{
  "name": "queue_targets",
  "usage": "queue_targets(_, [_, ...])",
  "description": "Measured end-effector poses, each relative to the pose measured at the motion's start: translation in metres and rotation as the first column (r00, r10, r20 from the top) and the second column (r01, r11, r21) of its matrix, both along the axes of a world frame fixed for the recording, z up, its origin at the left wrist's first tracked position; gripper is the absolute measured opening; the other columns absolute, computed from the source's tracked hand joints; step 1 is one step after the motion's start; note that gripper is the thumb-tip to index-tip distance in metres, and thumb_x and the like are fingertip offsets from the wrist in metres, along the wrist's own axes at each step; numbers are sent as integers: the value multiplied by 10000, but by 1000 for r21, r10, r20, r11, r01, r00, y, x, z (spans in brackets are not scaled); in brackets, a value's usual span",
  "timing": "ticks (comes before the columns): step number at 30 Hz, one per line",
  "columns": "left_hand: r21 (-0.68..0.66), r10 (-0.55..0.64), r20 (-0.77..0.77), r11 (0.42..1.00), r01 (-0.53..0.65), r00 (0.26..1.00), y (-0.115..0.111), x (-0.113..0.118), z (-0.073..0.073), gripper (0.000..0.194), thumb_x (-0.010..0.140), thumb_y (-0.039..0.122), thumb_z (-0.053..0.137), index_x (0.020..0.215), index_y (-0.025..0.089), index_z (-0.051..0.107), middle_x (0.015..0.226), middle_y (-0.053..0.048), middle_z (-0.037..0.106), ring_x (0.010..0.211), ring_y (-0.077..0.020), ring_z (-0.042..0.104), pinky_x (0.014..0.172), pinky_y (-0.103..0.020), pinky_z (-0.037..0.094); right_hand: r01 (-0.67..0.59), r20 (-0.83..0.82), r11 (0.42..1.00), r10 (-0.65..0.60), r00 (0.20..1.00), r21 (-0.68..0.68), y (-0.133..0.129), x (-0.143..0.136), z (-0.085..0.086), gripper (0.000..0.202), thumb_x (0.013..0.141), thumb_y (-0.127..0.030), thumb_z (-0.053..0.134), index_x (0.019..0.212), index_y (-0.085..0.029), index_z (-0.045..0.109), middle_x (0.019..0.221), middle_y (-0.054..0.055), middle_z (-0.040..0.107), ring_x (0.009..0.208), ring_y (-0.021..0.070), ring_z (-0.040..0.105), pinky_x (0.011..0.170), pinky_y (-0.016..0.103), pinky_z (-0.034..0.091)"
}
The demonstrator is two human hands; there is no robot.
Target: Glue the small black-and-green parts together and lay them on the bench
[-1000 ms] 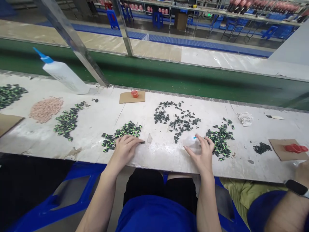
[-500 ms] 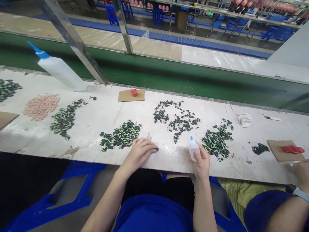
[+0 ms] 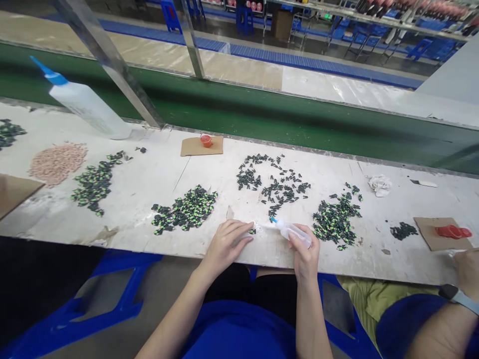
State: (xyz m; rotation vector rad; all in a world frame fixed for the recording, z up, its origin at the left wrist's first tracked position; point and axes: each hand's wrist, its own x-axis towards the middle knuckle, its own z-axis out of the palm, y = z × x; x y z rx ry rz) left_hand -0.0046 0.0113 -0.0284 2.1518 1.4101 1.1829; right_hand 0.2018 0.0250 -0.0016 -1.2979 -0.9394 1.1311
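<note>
Near the table's front edge, my left hand (image 3: 229,243) is closed, its fingertips on a small black-and-green part (image 3: 252,231). My right hand (image 3: 307,252) grips a small white squeeze bottle (image 3: 295,234). The bottle lies tilted, with its blue tip pointing left toward the small part, a short gap apart. Left of my left hand is a pile of black-and-green parts (image 3: 187,209). A similar pile (image 3: 336,219) lies to the right of my right hand. Loose black parts (image 3: 282,189) are scattered in front of both hands.
A large white bottle (image 3: 90,109) with a blue nozzle stands at the left by a metal post (image 3: 112,65). Pinkish pieces (image 3: 58,162) lie nearby. A red cup (image 3: 205,141) sits on cardboard. At the far right is a co-worker's hand (image 3: 467,269) beside red items (image 3: 451,231).
My right hand has tipped the squeeze bottle from upright to leaning left, bringing its tip closer to my left hand. My left hand has shifted right with the small part.
</note>
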Motion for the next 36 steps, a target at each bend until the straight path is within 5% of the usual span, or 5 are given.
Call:
queue_targets(7, [-62,58,29,996,-56,998,1,2,-2,215,888,243,621,1096,241,673,968,-49,756,879,-197,694,802,-358,536,161,83,987,-161,983,1,2,-15,-5,373,690,-467,703,526,-179,533,464,-36,476,443,96,401,430,236,334])
queue_targets(19, [-72,87,65,994,-82,994,2,4,-1,228,870,227,648,1097,230,660,897,-26,770,873,-198,705,804,-355,527,13,254,999,-4,967,-34,6,-22,7,304,715,-433,676,588,-161,626,496,-15,548,476,125,482,477,250,408])
queue_targets(36, [-118,94,54,989,-87,994,3,4,5,85,871,251,640,934,237,696,871,-15,768,815,-185,710,775,-341,534,24,325,999,-10,946,-37,8,-23,5,320,734,-434,665,574,-162,615,481,-18,539,474,119,462,465,238,400])
